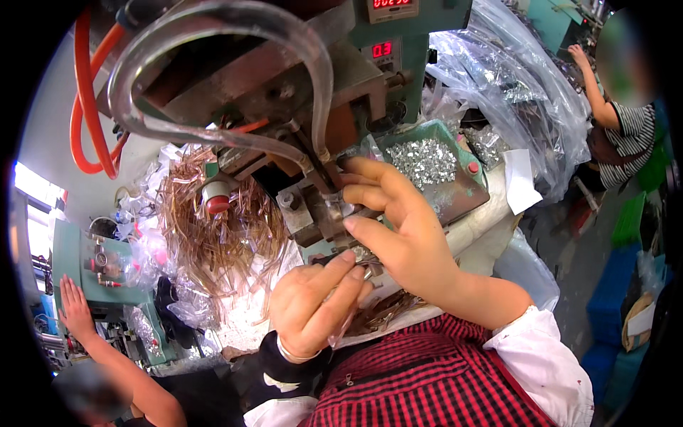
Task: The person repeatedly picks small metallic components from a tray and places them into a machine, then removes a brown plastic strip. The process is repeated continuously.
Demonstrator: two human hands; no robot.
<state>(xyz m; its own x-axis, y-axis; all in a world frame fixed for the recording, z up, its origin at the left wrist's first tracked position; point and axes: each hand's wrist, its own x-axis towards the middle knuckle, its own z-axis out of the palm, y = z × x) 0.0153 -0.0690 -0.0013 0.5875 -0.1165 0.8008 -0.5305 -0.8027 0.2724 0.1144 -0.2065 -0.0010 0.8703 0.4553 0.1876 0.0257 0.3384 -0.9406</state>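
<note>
My left hand (316, 306) is closed, fingertips pinched together just in front of the press die (331, 220). What it pinches is mostly hidden; a thin translucent strip (343, 324) shows below the fingers. My right hand (409, 231) reaches in from the right, fingers stretched out and thumb apart, its fingertips at the side of the die. Nothing can be made out in that hand. Above the hands stands a green press machine (416, 50), with a looped clear hose (213, 18) running down to its tool head.
A green tray (462, 199) holds many small silvery metal pieces, right of the die. Brownish translucent strips (206, 235) lie heaped at left, near a red push button (218, 204). Orange hoses (84, 92) hang upper left. Co-workers sit at lower left and far right. Plastic sheeting (512, 64) covers the back right.
</note>
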